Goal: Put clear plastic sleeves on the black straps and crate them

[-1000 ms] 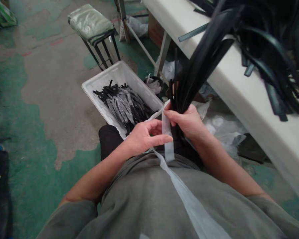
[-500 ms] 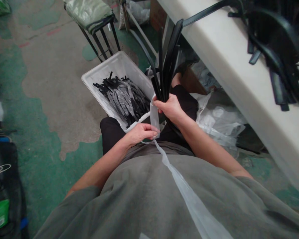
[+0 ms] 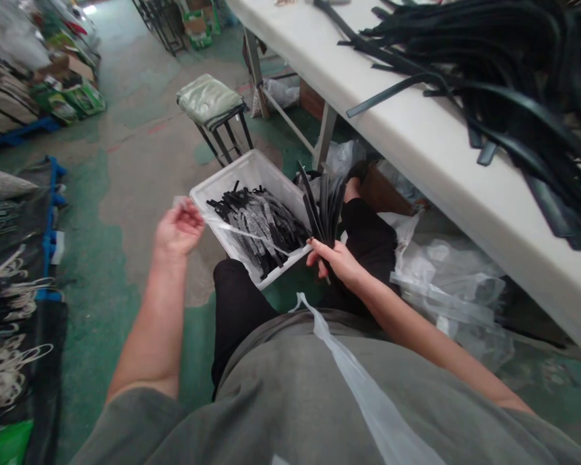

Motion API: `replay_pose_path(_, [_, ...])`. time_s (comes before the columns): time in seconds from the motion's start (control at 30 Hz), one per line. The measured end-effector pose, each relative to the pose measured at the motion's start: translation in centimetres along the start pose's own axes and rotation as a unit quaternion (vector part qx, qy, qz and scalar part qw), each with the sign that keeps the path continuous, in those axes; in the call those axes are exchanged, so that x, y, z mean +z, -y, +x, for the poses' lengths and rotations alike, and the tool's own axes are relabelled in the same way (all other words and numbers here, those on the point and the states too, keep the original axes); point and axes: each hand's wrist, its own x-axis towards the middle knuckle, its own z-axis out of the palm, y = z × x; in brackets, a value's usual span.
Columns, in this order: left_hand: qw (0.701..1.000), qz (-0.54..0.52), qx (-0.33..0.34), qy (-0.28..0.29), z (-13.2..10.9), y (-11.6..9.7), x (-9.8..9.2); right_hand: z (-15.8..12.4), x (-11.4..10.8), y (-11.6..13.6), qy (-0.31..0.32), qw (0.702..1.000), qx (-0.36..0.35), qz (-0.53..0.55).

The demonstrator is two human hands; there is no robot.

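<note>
A: Biggest first?
B: White bench (image 3: 397,132), right side. Loose pile (image 3: 494,58) of long, shiny black strips is spread on it.
A: Next?
B: White tub (image 3: 266,169), below. Partly filled with shorter strips (image 3: 246,210), black at the ends, mottled grey along the middle.
A: Main item?
B: Bundle (image 3: 324,210) of black strips. Held upright over the lap, just beside the tub's right corner. Flat, narrow, dark; tops fanned, uneven in height, lower ends mostly hidden. Clasped in the right grip (image 3: 336,261).
A: Smallest?
B: Plastic ribbon (image 3: 232,229). Thin, whitish, see-through, stretched over the tub. One end is grasped in the left grip (image 3: 179,226), fingers curled; other end reaches the right fingertips, whether pinched can't be told.
</note>
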Motion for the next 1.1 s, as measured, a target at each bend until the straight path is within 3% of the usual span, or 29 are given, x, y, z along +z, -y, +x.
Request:
replay_pose_path(0.03, [0.996, -0.034, 0.077, -0.003, 0.8, -2.5, -0.3, -0.3, -0.1, -0.3, -0.003, 1.000, 0.006, 0.020])
replay_pose_path(0.1, [0.986, -0.057, 0.156, 0.003, 1.3, -5.8, -0.4, -0.8, -0.3, -0.7, -0.002, 0.998, 0.023, 0.056])
replay_pose_path(0.17, [0.985, -0.052, 0.167, 0.007, 0.7, -5.8, -0.2, -1.3, -0.3, -0.8, 0.006, 0.997, 0.039, 0.071])
replay_pose_path(0.23, [0.993, -0.039, 0.108, -0.012, -0.6, -2.5, 0.2, -1.8, -0.3, -0.5, 0.014, 0.996, 0.048, 0.069])
replay_pose_path(0.33, [0.998, -0.021, -0.038, -0.035, -2.7, 5.5, 0.5, -2.5, 0.0, 0.2, 0.007, 0.998, 0.047, 0.049])
replay_pose_path(0.4, [0.994, -0.016, -0.100, -0.047, -4.0, 10.5, 0.5, -2.9, 0.4, 0.7, -0.001, 0.999, 0.051, 0.017])
replay_pose_path(0.5, [0.987, -0.032, -0.147, -0.047, -5.7, 14.7, 0.6, -3.2, 0.9, 1.0, -0.019, 0.998, 0.058, -0.034])
replay_pose_path(0.8, [0.990, 0.040, -0.136, 0.012, -8.4, 15.5, 1.2, -3.1, 1.9, 0.5, -0.040, 0.984, -0.006, -0.172])
replay_pose_path(1.1, [0.987, 0.071, -0.141, 0.040, -9.4, 17.0, 1.6, -2.9, 2.2, 0.8, -0.051, 0.940, -0.055, -0.333])
